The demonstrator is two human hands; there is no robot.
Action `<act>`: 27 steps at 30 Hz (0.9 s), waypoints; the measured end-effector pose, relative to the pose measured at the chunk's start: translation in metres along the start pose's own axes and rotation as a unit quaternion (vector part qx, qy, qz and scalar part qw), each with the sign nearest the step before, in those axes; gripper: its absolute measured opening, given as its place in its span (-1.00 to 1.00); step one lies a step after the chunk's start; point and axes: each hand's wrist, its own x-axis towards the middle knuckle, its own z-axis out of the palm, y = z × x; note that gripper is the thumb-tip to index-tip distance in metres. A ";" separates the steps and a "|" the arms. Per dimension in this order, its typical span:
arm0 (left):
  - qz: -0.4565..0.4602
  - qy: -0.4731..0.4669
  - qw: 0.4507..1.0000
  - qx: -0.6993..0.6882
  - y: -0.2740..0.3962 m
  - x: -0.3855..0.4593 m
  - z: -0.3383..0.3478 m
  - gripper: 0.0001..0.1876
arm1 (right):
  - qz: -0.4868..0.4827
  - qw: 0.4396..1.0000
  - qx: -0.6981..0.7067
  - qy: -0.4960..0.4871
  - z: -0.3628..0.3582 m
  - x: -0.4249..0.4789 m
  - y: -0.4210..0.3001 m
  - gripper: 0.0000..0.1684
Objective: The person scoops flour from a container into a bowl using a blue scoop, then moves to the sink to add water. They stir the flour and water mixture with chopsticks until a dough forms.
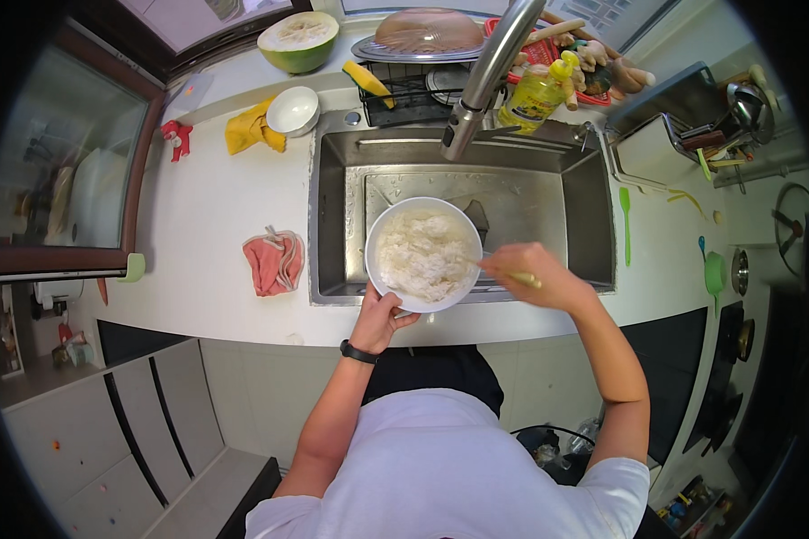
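My left hand [379, 322] holds a white bowl [431, 306] by its near left side, thumb up by the rim. The bowl is over the front part of a stainless steel sink [529, 192]. Inside it lies a white, clumpy mixture [421, 252] that looks like flour. At the bowl's right side, my right hand [539, 273] grips a thin utensil with a pale yellow-green handle [527, 279]. Its other end reaches into the mixture; motion blur hides whether it is chopsticks or a spoon.
The steel faucet [468, 101] hangs over the sink's back. Left are a pink cloth [274, 263], a yellow cloth [249, 128] and a small white bowl [293, 111]. A dish soap bottle [532, 98] stands behind the sink. A green spatula [625, 226] lies right.
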 end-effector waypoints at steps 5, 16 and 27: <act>0.014 -0.003 0.999 0.037 0.007 0.005 0.007 -0.32 | -0.018 0.998 0.058 -0.005 0.029 -0.007 -0.021 -0.80; -0.026 -0.040 0.997 0.066 -0.009 0.002 0.018 -0.23 | 0.000 0.987 0.098 0.127 0.015 0.025 0.016 -0.82; 0.007 -0.021 0.999 0.031 -0.004 0.012 0.014 -0.30 | 0.037 0.997 0.051 0.043 0.006 -0.023 0.000 -0.83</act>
